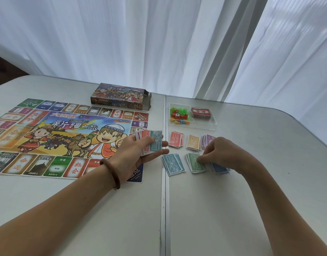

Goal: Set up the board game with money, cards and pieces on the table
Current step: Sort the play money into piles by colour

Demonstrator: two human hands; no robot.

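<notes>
Game board [66, 133] flat on the white table [251, 182]; game box [120, 96] just behind the board's far edge; left hand [138, 154], over the board's right edge, grips a fanned stack of bills [153, 143]; right of the board, six sorted piles: red pile [176, 139], orange pile [193, 142] and purple pile [207, 140] farther, teal pile [172, 163], green pile [195, 163] and blue pile [220, 168] nearer; right hand [221, 154] has bent fingertips on the green pile; right of the board's far corner, a clear tray [205, 124] holds coloured pieces [179, 115] and a red card deck [200, 112].

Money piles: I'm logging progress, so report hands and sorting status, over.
Left hand grips unsorted notes. Right hand fingertips at green pile, grip unclear. Six colour piles on table; nothing blocks them.
</notes>
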